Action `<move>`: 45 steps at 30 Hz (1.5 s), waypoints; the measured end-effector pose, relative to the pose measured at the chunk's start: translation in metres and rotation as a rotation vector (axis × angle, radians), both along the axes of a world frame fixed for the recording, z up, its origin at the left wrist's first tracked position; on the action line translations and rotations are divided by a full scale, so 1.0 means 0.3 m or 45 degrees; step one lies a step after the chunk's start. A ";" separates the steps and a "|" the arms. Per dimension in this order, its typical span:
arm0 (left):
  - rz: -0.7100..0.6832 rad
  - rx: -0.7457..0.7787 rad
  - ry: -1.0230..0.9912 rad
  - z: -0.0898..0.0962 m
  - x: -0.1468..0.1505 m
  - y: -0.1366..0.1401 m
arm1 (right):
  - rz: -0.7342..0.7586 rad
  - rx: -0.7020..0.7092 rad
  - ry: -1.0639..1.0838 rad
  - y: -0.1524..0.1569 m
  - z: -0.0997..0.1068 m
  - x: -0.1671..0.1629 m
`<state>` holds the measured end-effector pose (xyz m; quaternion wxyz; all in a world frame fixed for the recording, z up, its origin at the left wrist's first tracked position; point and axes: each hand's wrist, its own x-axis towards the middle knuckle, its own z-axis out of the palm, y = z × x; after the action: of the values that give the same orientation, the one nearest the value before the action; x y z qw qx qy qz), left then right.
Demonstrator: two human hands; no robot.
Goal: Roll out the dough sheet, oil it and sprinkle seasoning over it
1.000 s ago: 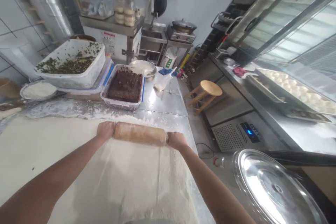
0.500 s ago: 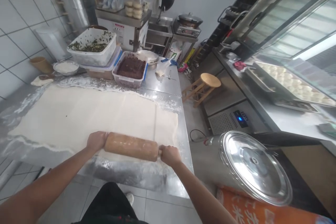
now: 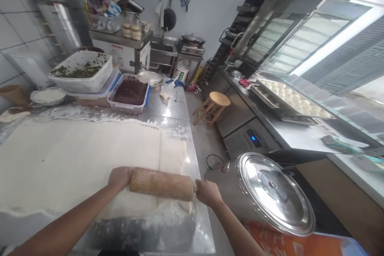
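A thick wooden rolling pin (image 3: pixel 162 184) lies across the near right part of a wide, flat dough sheet (image 3: pixel 90 152). My left hand (image 3: pixel 120 177) is closed around the pin's left handle, which the fingers mostly hide. On the other end, my right hand (image 3: pixel 208 192) grips the right handle close to the table's right edge. The dough spreads over a floured metal table (image 3: pixel 144 234), with a crease running down its right side. A small dark speck shows on the dough at the left.
Behind the dough stand a tub of dark red filling (image 3: pixel 130 91), a tub of chopped greens (image 3: pixel 82 70) and a bowl of white powder (image 3: pixel 48 96). To the right are a lidded steel drum (image 3: pixel 273 188), a wooden stool (image 3: pixel 216 104) and a tray of pale dough pieces (image 3: pixel 294 98).
The view has turned to the right and up. Both hands, still on the rolling pin, have moved right along the dough, and the pin now reaches nearer the sheet's right edge.
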<state>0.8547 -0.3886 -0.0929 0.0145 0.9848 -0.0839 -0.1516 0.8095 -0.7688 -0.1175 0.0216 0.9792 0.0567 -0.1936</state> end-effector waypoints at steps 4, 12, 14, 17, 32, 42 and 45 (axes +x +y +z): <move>-0.008 0.019 -0.050 -0.045 0.325 -0.152 | -0.007 -0.058 0.054 -0.109 -0.024 0.298; 0.019 0.110 -0.203 -0.088 0.900 -0.276 | -0.064 -0.090 0.062 -0.220 -0.032 0.907; 0.030 0.126 -0.226 -0.092 0.940 -0.288 | -0.085 -0.094 0.055 -0.227 -0.035 0.946; 0.016 0.134 -0.233 -0.087 0.890 -0.279 | -0.102 -0.096 0.055 -0.211 -0.034 0.894; -0.041 0.163 -0.119 -0.057 0.020 -0.127 | 0.012 0.015 0.076 -0.109 -0.053 0.064; -0.062 0.128 -0.087 -0.046 -0.252 -0.107 | 0.005 0.035 0.043 -0.073 -0.019 -0.236; -0.126 0.121 -0.067 -0.041 -0.227 -0.101 | -0.038 0.029 0.052 -0.064 0.026 -0.252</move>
<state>0.7868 -0.4189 -0.1053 -0.0421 0.9826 -0.1256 -0.1302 0.7340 -0.7880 -0.1097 0.0065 0.9760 0.0447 -0.2130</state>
